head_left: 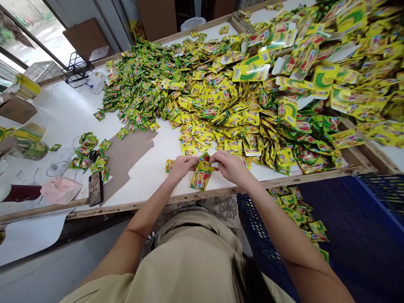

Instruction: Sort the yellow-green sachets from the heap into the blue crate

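Between my two hands is a small green and yellow printed box [201, 177] with red pictures on its front, held over the table's near edge. My left hand [182, 167] pinches its upper left side with closed fingers. At its upper right, my right hand [231, 166] is closed in a pinch, with something white at the fingertips. A red and green piece shows at the box's top; whether it is a sachet or the box's flap I cannot tell. Just left of my left hand lies a yellow sachet [169, 165]. Beyond both hands spreads a big heap of sachets [205, 97].
Flattened yellow cartons [251, 72] lie on the heap's right part. A blue crate [261, 235] with packed boxes stands below the table at right. On the left are a phone [95, 188], scissors [93, 156], brown cardboard [121, 158] and a wire rack [76, 69].
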